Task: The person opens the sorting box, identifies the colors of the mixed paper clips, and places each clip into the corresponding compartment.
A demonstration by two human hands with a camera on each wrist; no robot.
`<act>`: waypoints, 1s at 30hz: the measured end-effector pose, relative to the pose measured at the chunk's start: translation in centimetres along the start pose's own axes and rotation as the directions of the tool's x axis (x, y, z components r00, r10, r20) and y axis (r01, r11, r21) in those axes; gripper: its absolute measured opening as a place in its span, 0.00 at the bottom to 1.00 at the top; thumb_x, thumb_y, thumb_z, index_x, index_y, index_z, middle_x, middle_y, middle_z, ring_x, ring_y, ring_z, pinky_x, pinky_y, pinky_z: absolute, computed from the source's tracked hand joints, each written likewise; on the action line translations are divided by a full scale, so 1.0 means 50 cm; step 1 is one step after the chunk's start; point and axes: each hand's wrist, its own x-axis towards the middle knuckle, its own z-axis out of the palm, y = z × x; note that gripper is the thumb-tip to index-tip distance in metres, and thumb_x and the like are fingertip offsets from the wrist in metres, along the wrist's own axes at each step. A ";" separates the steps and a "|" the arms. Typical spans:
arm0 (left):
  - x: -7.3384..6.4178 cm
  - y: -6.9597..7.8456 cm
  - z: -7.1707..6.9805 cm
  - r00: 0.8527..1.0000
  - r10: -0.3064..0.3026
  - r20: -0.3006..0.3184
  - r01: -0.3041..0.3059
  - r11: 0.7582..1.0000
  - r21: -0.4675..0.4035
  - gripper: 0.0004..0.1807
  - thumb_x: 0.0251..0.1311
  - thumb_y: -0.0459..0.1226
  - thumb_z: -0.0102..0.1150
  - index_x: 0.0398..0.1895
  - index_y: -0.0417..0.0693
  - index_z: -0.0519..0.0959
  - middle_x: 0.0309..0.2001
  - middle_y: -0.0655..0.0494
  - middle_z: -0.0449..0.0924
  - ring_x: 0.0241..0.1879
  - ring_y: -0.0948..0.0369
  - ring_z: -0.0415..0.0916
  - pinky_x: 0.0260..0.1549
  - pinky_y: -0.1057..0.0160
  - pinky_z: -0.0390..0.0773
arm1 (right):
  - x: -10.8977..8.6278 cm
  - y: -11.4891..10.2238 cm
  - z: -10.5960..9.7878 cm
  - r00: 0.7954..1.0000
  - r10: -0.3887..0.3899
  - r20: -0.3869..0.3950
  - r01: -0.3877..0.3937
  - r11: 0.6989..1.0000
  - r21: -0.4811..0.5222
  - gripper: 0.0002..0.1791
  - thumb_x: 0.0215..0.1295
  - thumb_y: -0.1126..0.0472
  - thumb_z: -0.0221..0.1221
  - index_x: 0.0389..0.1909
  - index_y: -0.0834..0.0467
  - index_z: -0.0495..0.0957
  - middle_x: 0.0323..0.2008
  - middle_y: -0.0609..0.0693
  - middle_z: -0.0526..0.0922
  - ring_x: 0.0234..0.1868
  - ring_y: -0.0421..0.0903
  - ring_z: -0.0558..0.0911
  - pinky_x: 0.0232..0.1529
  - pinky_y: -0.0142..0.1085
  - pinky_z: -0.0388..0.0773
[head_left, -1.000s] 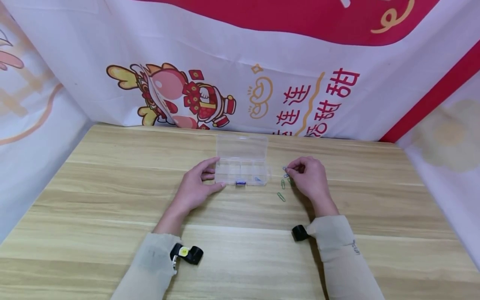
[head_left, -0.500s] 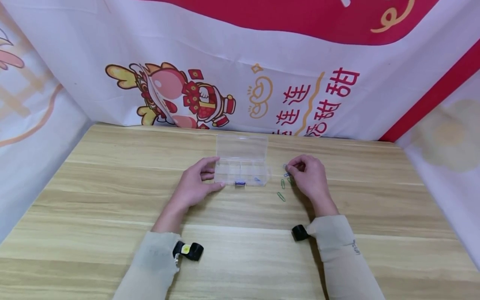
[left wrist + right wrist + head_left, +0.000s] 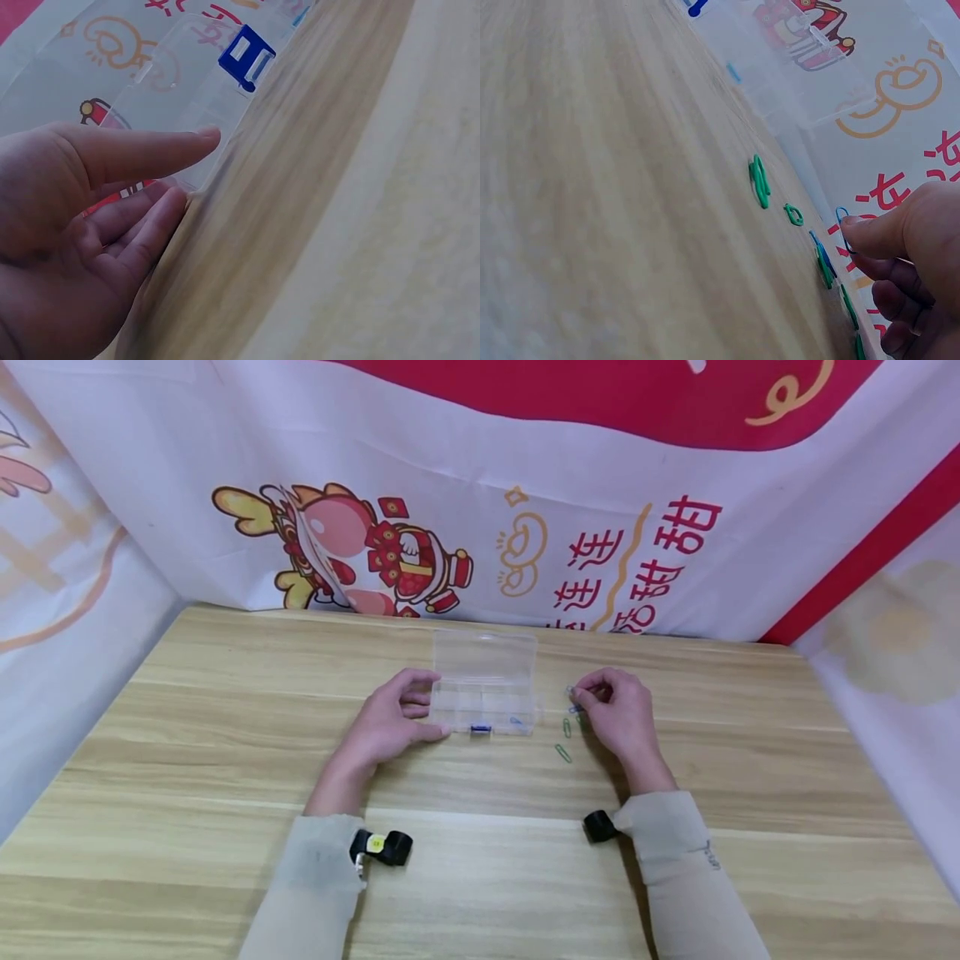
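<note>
A clear plastic compartment box (image 3: 468,697) stands with its lid raised and a blue latch (image 3: 481,728) at the front. My left hand (image 3: 386,722) holds the box's left end, thumb at the front corner and index finger near the back corner. Inside the box's front right compartment lies a small blue clip (image 3: 516,721). To the right, my right hand (image 3: 618,710) pinches a light blue paper clip (image 3: 841,213) between thumb and forefinger, just above the table. Below and beside those fingers lie green paper clips (image 3: 760,181) and a darker blue paper clip (image 3: 821,251).
The wooden table (image 3: 480,877) reaches back to a white printed cloth (image 3: 360,435) hanging close behind the raised lid (image 3: 483,656). Another green paper clip (image 3: 562,752) lies nearer the front, between the two hands.
My right hand has risen very slightly while keeping its pinch by the paper clips. The left hand stays at the box, its forearm shifted a little to the right.
</note>
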 end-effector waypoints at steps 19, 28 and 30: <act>0.004 -0.008 -0.001 1.000 -0.004 0.011 0.004 0.999 -0.033 0.44 0.54 0.31 0.82 0.76 0.55 0.73 0.72 0.49 0.76 0.68 0.48 0.76 0.73 0.46 0.76 | -0.005 -0.013 0.000 1.000 -0.004 0.009 0.003 0.998 0.067 0.07 0.76 0.55 0.66 0.48 0.53 0.86 0.47 0.53 0.83 0.46 0.51 0.77 0.47 0.40 0.77; 0.008 -0.008 -0.002 1.000 -0.004 0.018 0.005 0.999 -0.035 0.44 0.54 0.30 0.82 0.75 0.56 0.73 0.72 0.50 0.76 0.68 0.49 0.75 0.73 0.46 0.75 | -0.023 -0.046 0.005 0.981 -0.118 0.155 0.098 0.987 0.127 0.05 0.75 0.56 0.68 0.44 0.53 0.87 0.42 0.51 0.85 0.43 0.49 0.78 0.41 0.39 0.79; 0.009 -0.009 -0.001 1.000 -0.003 0.020 0.004 0.999 -0.035 0.44 0.54 0.30 0.82 0.75 0.56 0.73 0.72 0.50 0.76 0.68 0.49 0.75 0.73 0.46 0.75 | -0.029 -0.053 0.010 0.970 -0.145 0.197 0.120 0.984 0.133 0.04 0.74 0.56 0.68 0.43 0.52 0.87 0.40 0.51 0.86 0.41 0.49 0.79 0.39 0.39 0.79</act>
